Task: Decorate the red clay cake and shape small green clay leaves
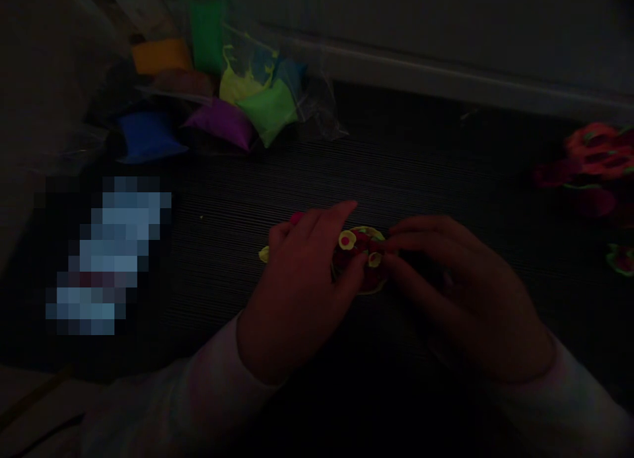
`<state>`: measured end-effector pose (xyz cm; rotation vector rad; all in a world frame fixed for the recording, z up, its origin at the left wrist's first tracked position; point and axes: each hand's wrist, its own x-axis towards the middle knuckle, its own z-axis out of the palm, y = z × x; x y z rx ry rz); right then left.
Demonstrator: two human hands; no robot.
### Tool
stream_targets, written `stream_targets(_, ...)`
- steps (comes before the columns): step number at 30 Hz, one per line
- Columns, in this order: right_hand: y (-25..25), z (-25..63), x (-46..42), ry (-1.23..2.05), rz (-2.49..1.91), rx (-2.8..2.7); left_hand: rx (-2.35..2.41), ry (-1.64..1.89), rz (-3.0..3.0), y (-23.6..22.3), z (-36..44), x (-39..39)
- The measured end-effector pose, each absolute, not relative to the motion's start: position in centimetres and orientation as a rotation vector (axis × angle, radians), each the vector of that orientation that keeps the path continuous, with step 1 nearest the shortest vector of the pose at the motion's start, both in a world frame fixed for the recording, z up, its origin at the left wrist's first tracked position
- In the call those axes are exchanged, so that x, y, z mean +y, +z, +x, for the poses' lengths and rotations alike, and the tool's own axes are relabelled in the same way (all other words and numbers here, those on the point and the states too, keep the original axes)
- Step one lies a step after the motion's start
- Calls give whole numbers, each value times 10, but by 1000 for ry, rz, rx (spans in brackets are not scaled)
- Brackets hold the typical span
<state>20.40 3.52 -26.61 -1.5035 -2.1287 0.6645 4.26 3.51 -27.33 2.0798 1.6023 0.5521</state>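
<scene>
In the dim light, a small modelling-clay figure (364, 286) lies on the dark table between my hands. It is dark red with a yellow-green rim. Two small yellow rings with red centres, like eyes or flowers, sit on top. My left hand (302, 283) covers its left part, fingers bent over it and thumb against the near ring. Beyond that hand, a yellow bit (264, 254) and a pink bit show. My right hand (460, 286) closes thumb and fingertips at the figure's right edge. Whatever lies under the left palm is hidden.
Clear bags hold soft clay packs at the back left, among them a blue pack (151, 135), a purple pack (222, 123) and a light green pack (271, 111). A lit, blurred screen (109, 256) is at left. Red and orange clay pieces (601, 151) lie far right.
</scene>
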Motion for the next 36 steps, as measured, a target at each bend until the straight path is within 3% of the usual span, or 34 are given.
stream_targets(36, -266, 214, 37, 465, -1625, -1894, 1675, 662, 2090, -264, 30, 37)
